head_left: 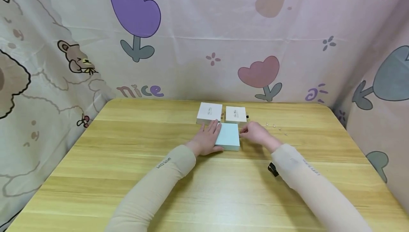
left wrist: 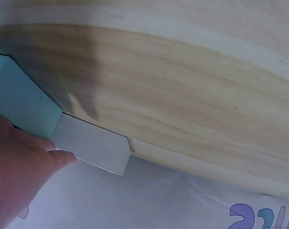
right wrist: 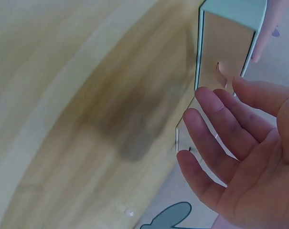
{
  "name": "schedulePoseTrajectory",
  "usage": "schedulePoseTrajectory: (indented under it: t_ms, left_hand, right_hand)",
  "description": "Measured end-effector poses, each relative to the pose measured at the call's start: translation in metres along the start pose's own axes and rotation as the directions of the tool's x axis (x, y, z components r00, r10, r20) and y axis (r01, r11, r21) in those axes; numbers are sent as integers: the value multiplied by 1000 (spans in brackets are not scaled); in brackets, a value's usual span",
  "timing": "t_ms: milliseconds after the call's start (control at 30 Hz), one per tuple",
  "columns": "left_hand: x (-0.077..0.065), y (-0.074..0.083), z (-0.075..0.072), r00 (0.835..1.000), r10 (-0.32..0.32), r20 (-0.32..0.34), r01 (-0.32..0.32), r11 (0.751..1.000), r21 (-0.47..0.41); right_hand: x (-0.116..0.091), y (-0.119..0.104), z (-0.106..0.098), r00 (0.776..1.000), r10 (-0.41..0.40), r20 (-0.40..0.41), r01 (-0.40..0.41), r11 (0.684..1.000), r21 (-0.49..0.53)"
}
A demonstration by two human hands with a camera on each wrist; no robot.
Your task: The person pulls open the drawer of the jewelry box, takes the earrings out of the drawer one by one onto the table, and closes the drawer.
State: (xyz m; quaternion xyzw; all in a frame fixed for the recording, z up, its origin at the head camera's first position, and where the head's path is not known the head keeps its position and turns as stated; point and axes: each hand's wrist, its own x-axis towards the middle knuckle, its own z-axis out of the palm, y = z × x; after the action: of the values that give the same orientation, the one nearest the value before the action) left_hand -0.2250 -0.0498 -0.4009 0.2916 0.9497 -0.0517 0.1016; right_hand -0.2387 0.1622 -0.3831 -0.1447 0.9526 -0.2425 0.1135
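Observation:
A light blue drawer-style box (head_left: 228, 137) lies on the wooden table in front of two white boxes. My left hand (head_left: 207, 140) rests on its left part, fingers straight over the top and thumb along the near edge. At the box's right end is my right hand (head_left: 255, 132), fingers loosely bent. The right wrist view shows a small ribbon tab (right wrist: 221, 75) on the box's brownish end face. The right thumb and forefinger tips are right by this tab, with a gap between them.
Behind the blue box stand a larger white box (head_left: 209, 112) and a smaller white box (head_left: 235, 114) with a dark tab. Several tiny shiny pieces (head_left: 274, 126) lie on the table to the right. A black object (head_left: 273, 169) shows beside the right sleeve. Printed cloth hangs behind.

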Motion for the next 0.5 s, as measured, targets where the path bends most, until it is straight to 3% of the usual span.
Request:
schedulePoseTrajectory:
  t_ms: [267,500]
  left_hand:
    - [0,0,1,1000,1,-6,-1,1000,6]
    - [0,-3,4,1000,18,-20,-20,995,-98]
  right_hand:
    - [1,-5,3,999,26,-22,-27,1000,-14]
    - [3,-5,5,999,41,-27,-41,999,-19]
